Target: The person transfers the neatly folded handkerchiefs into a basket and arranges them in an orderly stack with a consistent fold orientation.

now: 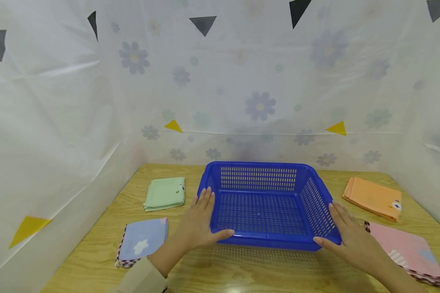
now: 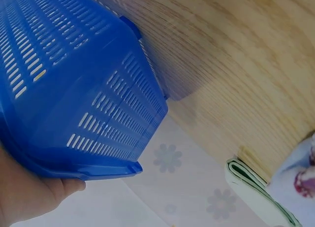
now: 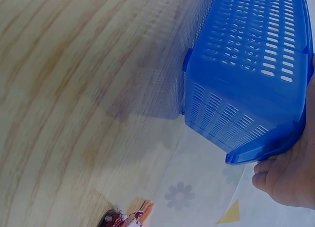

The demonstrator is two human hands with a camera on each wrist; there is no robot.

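With left hand (image 1: 199,223) and right hand (image 1: 352,240) laid on the basket (image 1: 265,236), fingers straight and unclenched, even pressure should best steady it.

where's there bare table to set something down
Bare table before the blue basket, between left arm and right arm; smaller patch between basket and green cloth. Crowded: right side, with right hand, pink cloth and orange cloth.

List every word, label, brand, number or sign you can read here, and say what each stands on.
None: no readable text in any view.
Blue basket: no lettering visible.
Green cloth and orange cloth: each bears a small motif, its details too small to make out.
Blue cloth and pink cloth: decorative shapes only.
Backdrop: flowers and triangles, no writing.
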